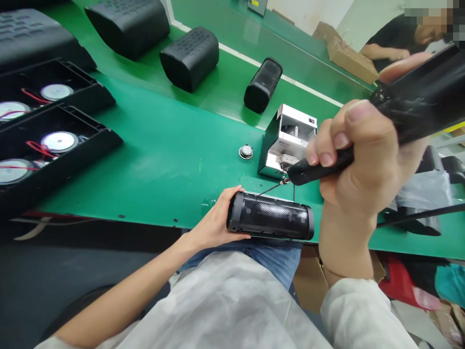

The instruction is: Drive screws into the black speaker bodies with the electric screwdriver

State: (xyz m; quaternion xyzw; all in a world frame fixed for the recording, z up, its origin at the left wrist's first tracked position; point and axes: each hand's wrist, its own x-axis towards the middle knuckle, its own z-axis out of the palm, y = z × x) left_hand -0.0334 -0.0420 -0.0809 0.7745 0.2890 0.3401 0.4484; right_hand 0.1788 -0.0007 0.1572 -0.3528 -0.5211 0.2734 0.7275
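Note:
A black cylindrical speaker housing (271, 216) lies lengthwise at the table's front edge. Its left end is in the grip of my left hand (221, 218), thumb along the near side and fingers at the top. My right hand (363, 145) is wrapped round a black electric screwdriver (323, 167), raised above the table to the right. The screwdriver's thin bit slants down-left to the housing's upper edge; whether a screw is at its tip is too small to tell. Just behind the housing stands a silver and black screw feeder (288, 140), with a small round speaker driver (246, 151) to its left.
Open black casings (61, 145) with drivers and red wires fill the left side of the green table (152, 160). Black speaker shells (191, 58) and a smaller speaker (263, 85) stand on the green strip behind. Across it, at upper right, a person sits near a cardboard box (348, 58).

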